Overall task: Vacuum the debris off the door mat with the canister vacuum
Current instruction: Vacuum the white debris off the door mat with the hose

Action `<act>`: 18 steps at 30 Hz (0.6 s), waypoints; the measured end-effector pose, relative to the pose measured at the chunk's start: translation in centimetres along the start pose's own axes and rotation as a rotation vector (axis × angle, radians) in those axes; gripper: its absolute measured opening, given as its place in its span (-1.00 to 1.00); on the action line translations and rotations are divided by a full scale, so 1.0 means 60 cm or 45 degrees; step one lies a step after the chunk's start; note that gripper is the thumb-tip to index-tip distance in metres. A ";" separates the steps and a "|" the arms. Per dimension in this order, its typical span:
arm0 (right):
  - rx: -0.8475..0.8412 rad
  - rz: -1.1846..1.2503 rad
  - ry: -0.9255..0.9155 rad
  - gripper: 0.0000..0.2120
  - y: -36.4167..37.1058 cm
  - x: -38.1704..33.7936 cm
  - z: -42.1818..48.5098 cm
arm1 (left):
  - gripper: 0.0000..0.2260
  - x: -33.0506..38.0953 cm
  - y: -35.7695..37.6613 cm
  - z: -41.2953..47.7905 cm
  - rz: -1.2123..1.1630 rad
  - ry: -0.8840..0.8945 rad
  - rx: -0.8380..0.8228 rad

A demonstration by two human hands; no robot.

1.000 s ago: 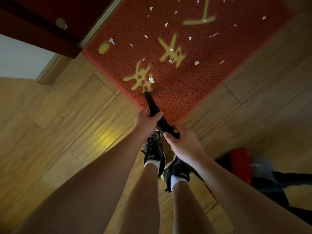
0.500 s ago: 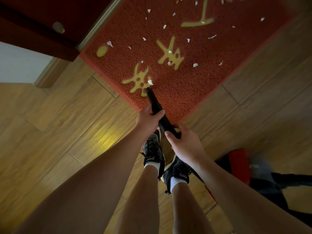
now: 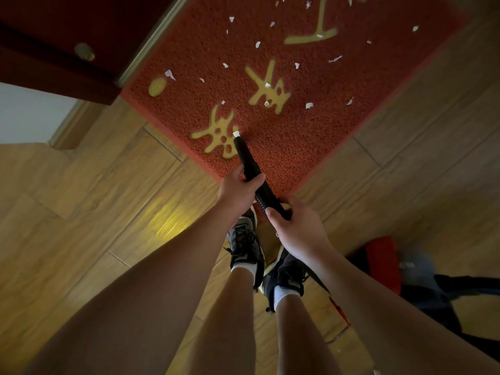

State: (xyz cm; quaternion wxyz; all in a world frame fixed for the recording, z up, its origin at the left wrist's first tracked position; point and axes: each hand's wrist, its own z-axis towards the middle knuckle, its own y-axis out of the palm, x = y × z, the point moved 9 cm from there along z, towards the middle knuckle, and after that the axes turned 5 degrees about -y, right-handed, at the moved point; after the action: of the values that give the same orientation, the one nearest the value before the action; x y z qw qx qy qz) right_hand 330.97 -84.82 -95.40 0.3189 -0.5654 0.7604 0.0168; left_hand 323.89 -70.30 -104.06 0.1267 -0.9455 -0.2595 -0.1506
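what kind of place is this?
Probably a home entryway. A red door mat with gold characters lies against a dark red door with a metal threshold strip, on wood-look floor tiles. Both hands hold a black vacuum nozzle.

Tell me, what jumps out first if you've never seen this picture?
The big red door mat with gold symbols, up top, speckled with white paper scraps. In the middle, the left hand and right hand grip a black vacuum nozzle, its tip at one scrap.
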 end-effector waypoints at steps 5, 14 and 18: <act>0.010 -0.010 0.001 -0.73 -0.002 -0.008 0.005 | -0.41 0.003 -0.004 0.006 0.009 -0.003 0.006; -0.011 -0.012 -0.001 -0.73 -0.003 -0.018 0.007 | -0.46 0.007 -0.008 0.006 -0.010 -0.011 0.015; -0.018 -0.035 0.003 -0.75 -0.004 -0.025 0.006 | -0.36 0.008 -0.013 0.005 0.004 -0.012 0.020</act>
State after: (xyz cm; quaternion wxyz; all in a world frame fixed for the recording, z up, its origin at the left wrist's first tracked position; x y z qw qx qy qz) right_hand 331.57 -83.47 -94.83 0.3143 -0.5781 0.7528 0.0170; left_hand 323.91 -69.34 -104.02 0.1332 -0.9455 -0.2600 -0.1438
